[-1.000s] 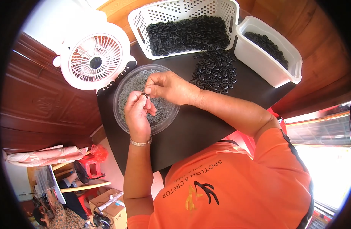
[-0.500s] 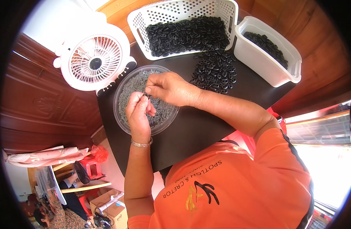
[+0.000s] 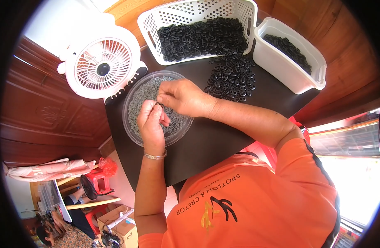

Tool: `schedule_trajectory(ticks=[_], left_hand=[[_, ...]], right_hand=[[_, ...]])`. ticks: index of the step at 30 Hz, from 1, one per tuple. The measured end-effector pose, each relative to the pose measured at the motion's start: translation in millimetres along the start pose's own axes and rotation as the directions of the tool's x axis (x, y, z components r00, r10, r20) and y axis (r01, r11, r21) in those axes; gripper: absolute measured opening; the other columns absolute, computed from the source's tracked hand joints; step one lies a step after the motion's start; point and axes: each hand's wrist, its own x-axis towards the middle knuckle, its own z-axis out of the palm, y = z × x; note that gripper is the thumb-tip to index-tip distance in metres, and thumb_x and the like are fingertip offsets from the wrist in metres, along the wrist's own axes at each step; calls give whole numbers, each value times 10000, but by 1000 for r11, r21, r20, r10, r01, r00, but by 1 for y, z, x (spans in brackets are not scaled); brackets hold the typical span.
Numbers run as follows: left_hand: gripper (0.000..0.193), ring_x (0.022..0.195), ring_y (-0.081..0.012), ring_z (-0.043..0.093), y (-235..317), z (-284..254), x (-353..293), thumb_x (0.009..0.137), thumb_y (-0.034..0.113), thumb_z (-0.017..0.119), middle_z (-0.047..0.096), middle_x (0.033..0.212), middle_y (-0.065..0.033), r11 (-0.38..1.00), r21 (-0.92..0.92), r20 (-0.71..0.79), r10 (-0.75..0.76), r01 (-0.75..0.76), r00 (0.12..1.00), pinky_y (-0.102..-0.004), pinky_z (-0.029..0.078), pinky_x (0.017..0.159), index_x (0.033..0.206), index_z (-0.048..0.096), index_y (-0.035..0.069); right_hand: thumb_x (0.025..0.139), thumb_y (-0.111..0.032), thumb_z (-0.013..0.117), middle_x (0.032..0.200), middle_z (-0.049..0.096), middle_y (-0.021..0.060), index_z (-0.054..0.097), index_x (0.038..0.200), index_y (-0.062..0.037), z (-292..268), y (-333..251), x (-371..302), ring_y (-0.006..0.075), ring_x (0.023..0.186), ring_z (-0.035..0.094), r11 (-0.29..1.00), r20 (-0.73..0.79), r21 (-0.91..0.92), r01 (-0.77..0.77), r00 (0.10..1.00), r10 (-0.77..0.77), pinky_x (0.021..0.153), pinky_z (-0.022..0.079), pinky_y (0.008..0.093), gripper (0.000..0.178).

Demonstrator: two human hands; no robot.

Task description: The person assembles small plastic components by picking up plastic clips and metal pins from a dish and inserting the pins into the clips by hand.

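Observation:
Over a round clear tub (image 3: 126, 120) of small grey pieces (image 3: 137, 101), my two hands meet. Between thumb and fingers, my left hand (image 3: 151, 126) pinches a small black oval piece (image 3: 159, 104); its lower fingers curl inward. Just right of that piece is my right hand (image 3: 186, 98), its thumb and forefinger pressed together at the piece's edge. Whatever sits in the right fingertips is too small or hidden to make out. A loose heap of black oval pieces with holes (image 3: 231, 78) lies on the dark table (image 3: 206, 136), beyond my right forearm.
A white perforated basket (image 3: 148, 35) with many black pieces stands at the far side. To its right is a white bin (image 3: 281, 70) with more of them. A white fan (image 3: 103, 69) borders the tub at left. A person (image 3: 70, 237) is at lower left.
My left hand has shifted very slightly right, and the pinched black piece has tilted a little. My right hand stays almost in place. The person at lower left has moved.

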Motion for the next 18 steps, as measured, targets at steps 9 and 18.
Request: schedule_trajectory(ticks=[9, 18], left_hand=[[168, 503, -81, 449, -5, 9, -3, 916, 133, 441, 448, 612, -9, 996, -82, -85, 16, -23, 996, -199, 362, 455, 777, 484, 47], [133, 493, -109, 465, 1, -1, 2, 874, 117, 449, 472, 609, -27, 998, -24, -61, -64, 63, 996, -218, 372, 443, 774, 497, 45]], right_hand=[[857, -173, 562, 623, 591, 125, 529, 725, -8, 9, -9, -4, 313, 620, 621, 979, 4, 186, -77, 997, 77, 575, 488, 373, 213], [803, -247, 566, 763, 636, 143, 654, 819, -75, -53, 16, 15, 331, 739, 614, 893, -72, -449, 34, 995, -74, 693, 490, 394, 194]])
